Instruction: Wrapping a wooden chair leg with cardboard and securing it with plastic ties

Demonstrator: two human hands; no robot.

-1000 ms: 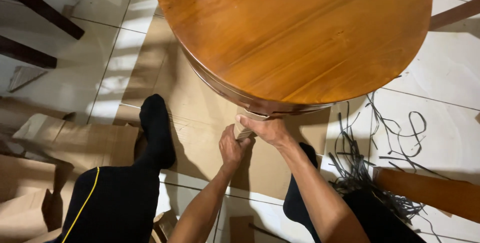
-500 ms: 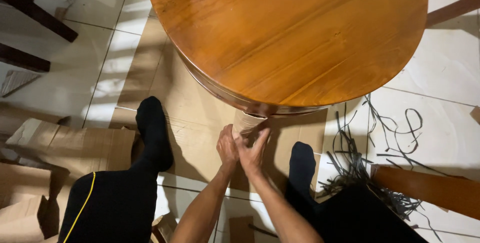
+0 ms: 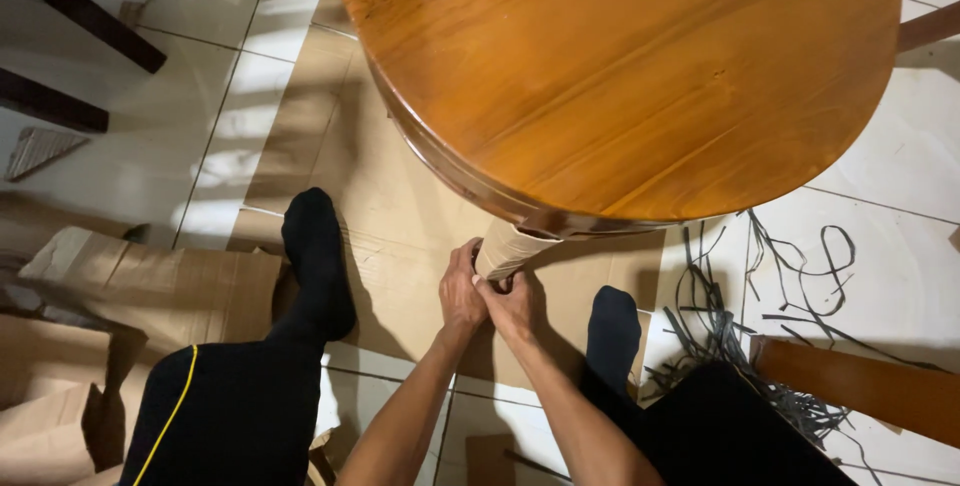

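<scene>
Left hand [image 3: 461, 296] and right hand [image 3: 511, 308]: both grips clenched on paper-wrapped leg [image 3: 508, 249] under round wooden bench [image 3: 620, 76]. Cardboard sheet [image 3: 390, 216] below on floor.

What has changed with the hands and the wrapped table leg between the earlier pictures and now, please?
The right hand came off the top of the paper-wrapped table leg and dropped to its lower end, meeting the left hand; both now grip there. The view shifted slightly. The round wooden table, floor cardboard and black straps stayed put.
</scene>
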